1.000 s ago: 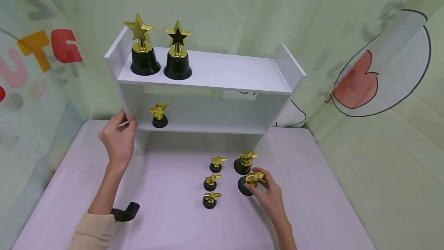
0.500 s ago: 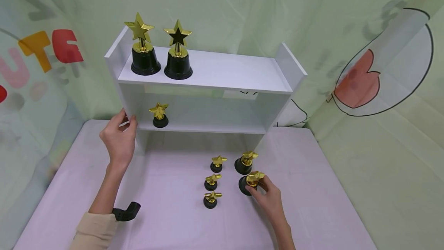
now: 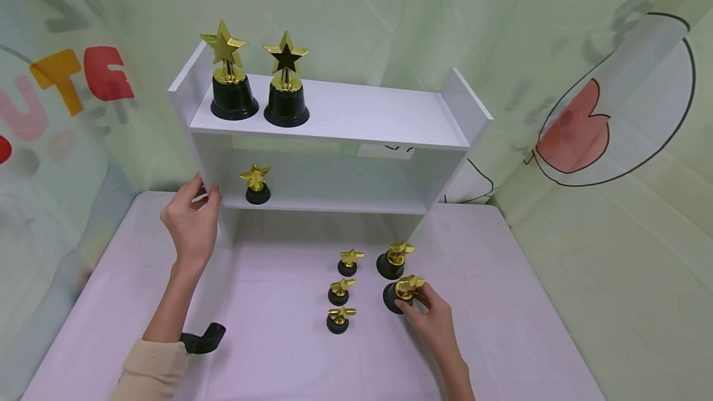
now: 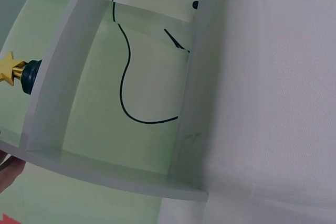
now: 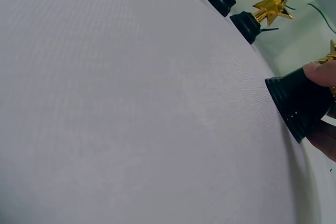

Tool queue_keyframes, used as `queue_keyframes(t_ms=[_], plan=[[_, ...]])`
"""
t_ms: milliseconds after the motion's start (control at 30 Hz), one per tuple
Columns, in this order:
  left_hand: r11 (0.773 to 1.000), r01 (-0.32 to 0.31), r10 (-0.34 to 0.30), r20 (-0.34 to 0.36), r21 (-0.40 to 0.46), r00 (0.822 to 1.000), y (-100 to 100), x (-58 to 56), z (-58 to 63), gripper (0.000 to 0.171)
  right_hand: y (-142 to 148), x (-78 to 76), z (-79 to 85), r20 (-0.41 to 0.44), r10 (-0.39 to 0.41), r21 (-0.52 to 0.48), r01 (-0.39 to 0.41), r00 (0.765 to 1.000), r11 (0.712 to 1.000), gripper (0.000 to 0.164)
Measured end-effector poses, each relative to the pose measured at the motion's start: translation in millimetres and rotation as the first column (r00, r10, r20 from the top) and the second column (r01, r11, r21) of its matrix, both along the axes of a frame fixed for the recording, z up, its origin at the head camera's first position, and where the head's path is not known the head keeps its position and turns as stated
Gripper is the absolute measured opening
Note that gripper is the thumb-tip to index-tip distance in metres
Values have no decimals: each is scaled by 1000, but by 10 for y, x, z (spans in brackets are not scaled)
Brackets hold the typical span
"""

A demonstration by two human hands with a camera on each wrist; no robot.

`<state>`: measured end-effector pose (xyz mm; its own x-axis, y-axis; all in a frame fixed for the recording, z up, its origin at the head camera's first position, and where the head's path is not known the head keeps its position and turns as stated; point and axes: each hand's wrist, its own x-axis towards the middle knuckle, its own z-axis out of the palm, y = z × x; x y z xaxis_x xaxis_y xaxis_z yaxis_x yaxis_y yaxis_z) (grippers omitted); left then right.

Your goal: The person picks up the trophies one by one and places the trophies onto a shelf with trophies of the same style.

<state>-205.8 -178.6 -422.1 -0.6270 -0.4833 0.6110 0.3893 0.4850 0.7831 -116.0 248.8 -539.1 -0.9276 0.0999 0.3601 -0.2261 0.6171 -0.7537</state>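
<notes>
In the head view, a white two-tier shelf unit [image 3: 362, 110] stands on a tabletop [image 3: 278, 357] covered in pale lilac cloth. The left hand [image 3: 192, 224] keeps its grip on the front edge of the unit's left side panel, thumb and fingers pinching it. The right hand [image 3: 434, 320] has its grip closed on a larger gold star trophy with a round black base [image 3: 392, 299], out in front of the shelf's right side; just behind it is a matching larger trophy [image 3: 390, 267]. To their left, three small gold star trophies with black bases [image 3: 337, 324] form a row. Two large gold star trophies [image 3: 234, 101] stand upright side by side at the left of the upper board, and one small gold star trophy [image 3: 257, 194] stands at the left of the lower board. In the left wrist view, fingertips [image 4: 10, 171] show at the side panel's outer face, near that small trophy. In the right wrist view, the thumb [image 5: 321, 73] and fingers hold the larger trophy from opposite sides; whether its base touches the cloth, I cannot tell.
</notes>
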Motion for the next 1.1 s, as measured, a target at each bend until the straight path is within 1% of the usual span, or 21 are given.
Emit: queue_keyframes(t_ms=[167, 267, 567, 867, 967, 1100], plan=[[1000, 2, -2, 2, 0, 1000, -1, -4, -3, 34, -17, 17, 24, 25, -8, 37, 7, 1000, 999, 46], [1000, 2, -2, 4, -5, 1000, -1, -3, -1, 34, -30, 34, 52, 23, -6, 61, 5, 1000, 998, 47], [1000, 5, -5, -5, -6, 1000, 2, 7, 2, 35, -47, 87, 152, -90, 47, 81, -39, 995, 996, 47], [1000, 1, -1, -4, -6, 1000, 1, 4, 3, 35, -68, 132, 300, -104, 88, 96, -78, 991, 992, 46], [1000, 5, -5, -4, -5, 1000, 2, 6, 4, 35, -76, 140, 347, -150, 109, 111, -93, 983, 989, 47], [1000, 4, -4, 1, -4, 1000, 6, 11, 7, 35, -92, 154, 431, -223, 152, 122, -127, 963, 984, 50]])
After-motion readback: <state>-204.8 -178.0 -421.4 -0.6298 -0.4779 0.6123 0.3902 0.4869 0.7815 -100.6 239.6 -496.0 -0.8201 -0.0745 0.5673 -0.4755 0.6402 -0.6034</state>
